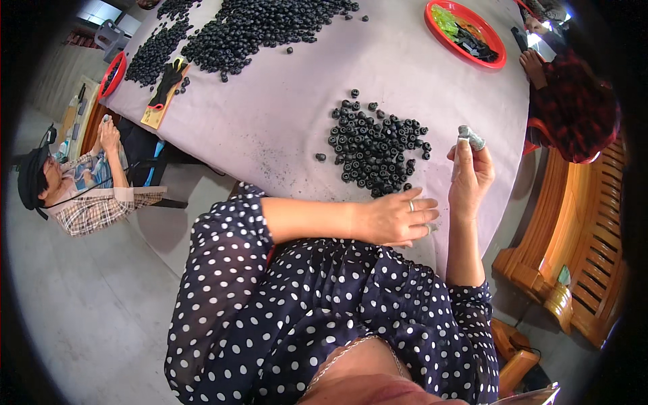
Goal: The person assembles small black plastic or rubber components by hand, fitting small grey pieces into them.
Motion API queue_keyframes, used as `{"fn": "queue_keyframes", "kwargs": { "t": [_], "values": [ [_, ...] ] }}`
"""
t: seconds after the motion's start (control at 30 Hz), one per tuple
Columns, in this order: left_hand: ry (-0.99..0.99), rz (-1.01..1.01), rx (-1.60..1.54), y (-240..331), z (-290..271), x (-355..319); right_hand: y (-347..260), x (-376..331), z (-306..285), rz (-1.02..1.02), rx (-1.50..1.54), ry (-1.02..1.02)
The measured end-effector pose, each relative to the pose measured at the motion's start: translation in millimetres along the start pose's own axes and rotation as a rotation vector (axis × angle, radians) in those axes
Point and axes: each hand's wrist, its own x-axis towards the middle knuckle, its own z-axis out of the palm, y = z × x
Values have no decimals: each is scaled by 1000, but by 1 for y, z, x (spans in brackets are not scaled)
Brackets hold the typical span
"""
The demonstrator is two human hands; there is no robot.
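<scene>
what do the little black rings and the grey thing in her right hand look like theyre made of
Black rings: probably rubber or plastic, matte black with hardly any shine. Grey piece pinched by the right hand: looks like metal, silvery with dull glints, though too small to be sure.

Garment: dark navy top with small white polka dots throughout, loose fabric. Sleeves gathered, ending near the elbow on both arms; forearms bare. One plain silver-coloured ring on a finger of the left hand, at 3 o'clock from frame centre. Right hand carries no jewellery visible.
</scene>
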Motion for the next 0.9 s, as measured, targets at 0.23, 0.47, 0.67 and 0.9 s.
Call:
{"fn": "queue_keyframes", "kwargs": {
  "t": [0.23, 0.47, 0.67, 0.9],
  "values": [
    [-154, -22, 140, -24, 19, -11, 4, -22, -9, 70, -80, -14],
    [-89, -201, 261, -55, 1, -8, 7, -25, -9, 134, -67, 5],
    [-10, -285, 197, -60, -4, 1, 13, -19, -19, 110, 23, 16],
    [-42, -455, 116, -111, -9, 45, 20, -15, -30, 121, 56, 69]
  ]
}}
